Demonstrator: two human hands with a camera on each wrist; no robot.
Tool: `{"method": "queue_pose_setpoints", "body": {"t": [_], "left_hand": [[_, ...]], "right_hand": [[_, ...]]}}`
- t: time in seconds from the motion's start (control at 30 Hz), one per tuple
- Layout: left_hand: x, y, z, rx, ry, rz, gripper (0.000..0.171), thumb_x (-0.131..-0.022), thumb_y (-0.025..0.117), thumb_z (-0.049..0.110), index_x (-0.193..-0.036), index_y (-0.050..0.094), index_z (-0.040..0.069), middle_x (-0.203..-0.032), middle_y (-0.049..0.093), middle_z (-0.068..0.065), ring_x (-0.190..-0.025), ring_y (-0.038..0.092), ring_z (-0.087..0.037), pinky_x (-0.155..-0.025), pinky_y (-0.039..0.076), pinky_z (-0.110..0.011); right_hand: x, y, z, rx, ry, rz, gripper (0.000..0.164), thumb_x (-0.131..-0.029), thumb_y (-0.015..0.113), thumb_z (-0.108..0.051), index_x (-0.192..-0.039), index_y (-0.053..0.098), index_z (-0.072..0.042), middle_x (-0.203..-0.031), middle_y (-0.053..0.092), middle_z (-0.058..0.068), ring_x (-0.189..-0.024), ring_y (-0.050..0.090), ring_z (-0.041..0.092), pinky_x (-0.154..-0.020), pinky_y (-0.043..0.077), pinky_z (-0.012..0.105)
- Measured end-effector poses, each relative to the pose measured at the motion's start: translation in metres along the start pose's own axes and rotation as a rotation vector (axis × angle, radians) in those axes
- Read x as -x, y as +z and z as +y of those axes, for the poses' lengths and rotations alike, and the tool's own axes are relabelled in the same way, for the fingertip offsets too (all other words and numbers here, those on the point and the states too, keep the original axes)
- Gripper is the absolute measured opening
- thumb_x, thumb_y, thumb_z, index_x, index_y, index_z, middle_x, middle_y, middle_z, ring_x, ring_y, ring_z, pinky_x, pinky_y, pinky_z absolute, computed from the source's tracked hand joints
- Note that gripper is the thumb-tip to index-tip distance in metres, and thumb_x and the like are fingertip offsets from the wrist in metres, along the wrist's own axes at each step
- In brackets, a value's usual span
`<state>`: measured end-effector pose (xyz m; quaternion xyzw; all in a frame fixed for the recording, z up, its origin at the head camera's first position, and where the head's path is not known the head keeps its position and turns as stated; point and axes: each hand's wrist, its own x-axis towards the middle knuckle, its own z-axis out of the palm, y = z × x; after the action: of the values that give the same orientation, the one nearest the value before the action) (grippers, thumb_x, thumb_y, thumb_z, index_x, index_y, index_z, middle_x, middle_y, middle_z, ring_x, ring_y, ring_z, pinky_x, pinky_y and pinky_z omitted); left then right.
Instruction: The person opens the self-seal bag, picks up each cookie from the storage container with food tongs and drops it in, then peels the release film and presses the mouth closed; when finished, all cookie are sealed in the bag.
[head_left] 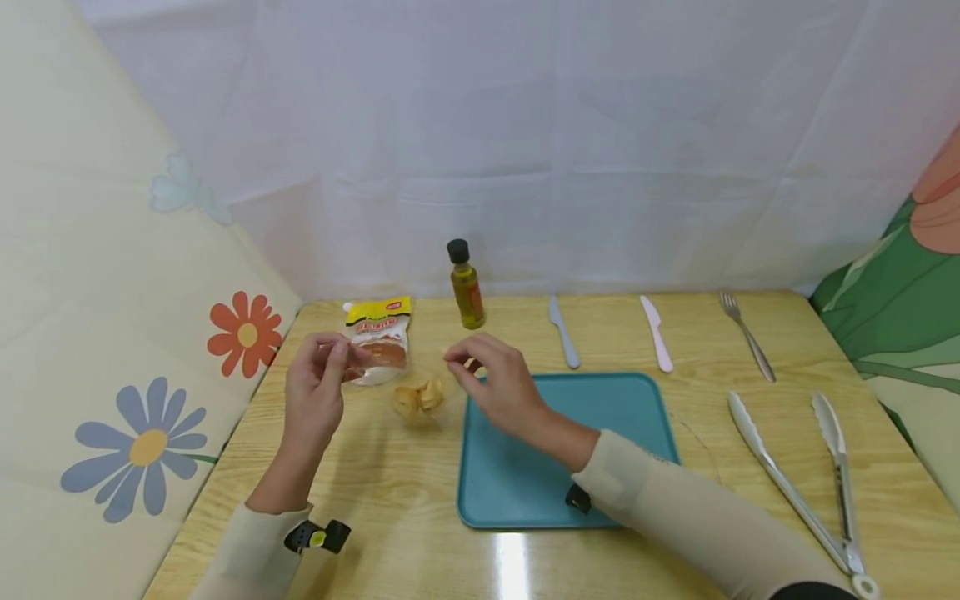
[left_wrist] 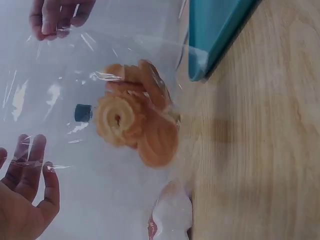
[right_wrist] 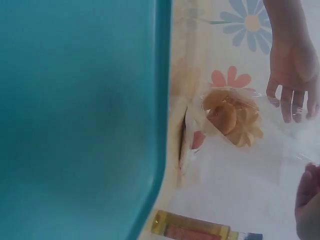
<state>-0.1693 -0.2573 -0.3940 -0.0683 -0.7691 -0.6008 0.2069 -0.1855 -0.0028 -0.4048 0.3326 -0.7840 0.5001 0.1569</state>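
Note:
A clear plastic bag (left_wrist: 90,45) hangs between the two hands, with several swirled butter cookies (head_left: 418,400) gathered at its bottom. Thumb and fingers of the left hand (head_left: 315,383) pinch the bag's upper left edge. Opposite it, the right hand (head_left: 498,383) pinches the upper right edge, above the corner of a teal tray (head_left: 562,467). In the left wrist view a ridged, ring-shaped cookie (left_wrist: 119,119) faces the camera. The cookies show through the film beside the tray in the right wrist view.
Behind the hands stand a yellow-topped food packet (head_left: 378,337) and a dark-capped oil bottle (head_left: 468,292). A grey knife (head_left: 564,333), a pink knife (head_left: 657,335) and a fork (head_left: 747,337) lie along the back. Metal tongs (head_left: 847,492) lie spread at the right.

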Motion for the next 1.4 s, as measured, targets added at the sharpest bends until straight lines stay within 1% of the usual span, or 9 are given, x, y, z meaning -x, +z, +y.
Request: {"method": "queue_pose_setpoints", "body": {"t": [0.07, 0.2, 0.37, 0.6, 0.8, 0.97, 1.17, 1.27, 1.4], "left_hand": [[-0.001, 0.0, 0.001, -0.007, 0.006, -0.011, 0.027, -0.11, 0.049, 0.015, -0.111, 0.052, -0.012, -0.089, 0.072, 0.004, -0.08, 0.069, -0.009, -0.07, 0.056, -0.021], [0.001, -0.001, -0.001, -0.043, -0.035, -0.031, 0.027, -0.111, 0.047, 0.015, -0.113, 0.053, -0.011, -0.087, 0.073, 0.006, -0.082, 0.07, -0.008, -0.072, 0.058, -0.023], [0.002, -0.004, -0.004, -0.038, -0.038, -0.006, 0.028, -0.111, 0.047, 0.016, -0.112, 0.054, -0.011, -0.085, 0.074, 0.004, -0.08, 0.071, -0.009, -0.07, 0.058, -0.023], [0.001, -0.005, -0.006, -0.036, -0.041, -0.019, 0.028, -0.11, 0.047, 0.016, -0.111, 0.055, -0.012, -0.086, 0.075, 0.005, -0.081, 0.072, -0.009, -0.07, 0.059, -0.024], [0.004, -0.008, -0.009, -0.015, -0.107, -0.029, 0.028, -0.11, 0.049, 0.02, -0.11, 0.057, -0.007, -0.089, 0.074, 0.006, -0.083, 0.071, -0.008, -0.072, 0.06, -0.026], [0.007, -0.009, -0.011, 0.012, -0.128, -0.056, 0.029, -0.11, 0.049, 0.018, -0.112, 0.056, -0.01, -0.09, 0.075, 0.008, -0.085, 0.072, -0.007, -0.075, 0.059, -0.024], [0.01, -0.011, -0.014, 0.047, -0.098, -0.109, 0.028, -0.108, 0.055, 0.012, -0.117, 0.055, -0.014, -0.095, 0.074, 0.008, -0.088, 0.071, -0.006, -0.077, 0.057, -0.02], [0.01, -0.01, -0.014, 0.019, -0.072, -0.124, 0.026, -0.104, 0.062, 0.006, -0.117, 0.056, -0.015, -0.096, 0.073, 0.008, -0.088, 0.069, -0.007, -0.075, 0.055, -0.018], [0.008, -0.009, -0.014, -0.055, -0.059, -0.099, 0.02, -0.101, 0.066, 0.006, -0.111, 0.062, -0.011, -0.092, 0.072, 0.01, -0.085, 0.068, -0.009, -0.072, 0.054, -0.017]], "right_hand": [[-0.001, -0.002, -0.002, 0.023, -0.011, -0.049, 0.007, -0.097, 0.071, -0.003, -0.101, 0.073, -0.007, -0.098, 0.07, 0.003, -0.089, 0.066, 0.014, -0.077, 0.056, 0.023], [-0.002, -0.003, -0.004, 0.075, -0.011, -0.138, 0.006, -0.097, 0.072, -0.004, -0.099, 0.074, -0.008, -0.095, 0.07, 0.002, -0.086, 0.065, 0.012, -0.076, 0.055, 0.022], [-0.003, -0.003, -0.004, 0.099, -0.024, -0.153, 0.004, -0.098, 0.07, -0.005, -0.098, 0.073, -0.008, -0.095, 0.07, 0.002, -0.085, 0.065, 0.012, -0.076, 0.054, 0.022], [-0.004, -0.003, -0.003, 0.062, -0.008, -0.105, 0.005, -0.099, 0.069, -0.004, -0.1, 0.072, -0.007, -0.097, 0.069, 0.003, -0.088, 0.066, 0.014, -0.078, 0.058, 0.028], [-0.005, -0.003, -0.001, 0.003, 0.008, -0.086, 0.007, -0.1, 0.067, -0.005, -0.105, 0.072, -0.007, -0.102, 0.069, 0.004, -0.091, 0.067, 0.014, -0.08, 0.057, 0.023], [-0.004, -0.001, 0.002, 0.01, 0.031, -0.071, 0.008, -0.099, 0.068, -0.003, -0.104, 0.073, -0.007, -0.101, 0.069, 0.004, -0.088, 0.066, 0.013, -0.078, 0.055, 0.019], [-0.003, 0.001, 0.007, -0.001, 0.047, -0.027, 0.006, -0.097, 0.07, -0.002, -0.101, 0.072, -0.005, -0.099, 0.067, 0.006, -0.087, 0.066, 0.015, -0.075, 0.055, 0.018], [-0.003, 0.001, 0.008, -0.001, 0.047, -0.015, 0.006, -0.097, 0.071, -0.001, -0.101, 0.072, -0.005, -0.098, 0.067, 0.006, -0.087, 0.067, 0.016, -0.074, 0.055, 0.018], [-0.004, 0.001, 0.01, 0.003, 0.067, -0.009, 0.006, -0.097, 0.07, -0.001, -0.102, 0.071, -0.005, -0.099, 0.069, 0.006, -0.087, 0.069, 0.016, -0.074, 0.055, 0.019]]}}
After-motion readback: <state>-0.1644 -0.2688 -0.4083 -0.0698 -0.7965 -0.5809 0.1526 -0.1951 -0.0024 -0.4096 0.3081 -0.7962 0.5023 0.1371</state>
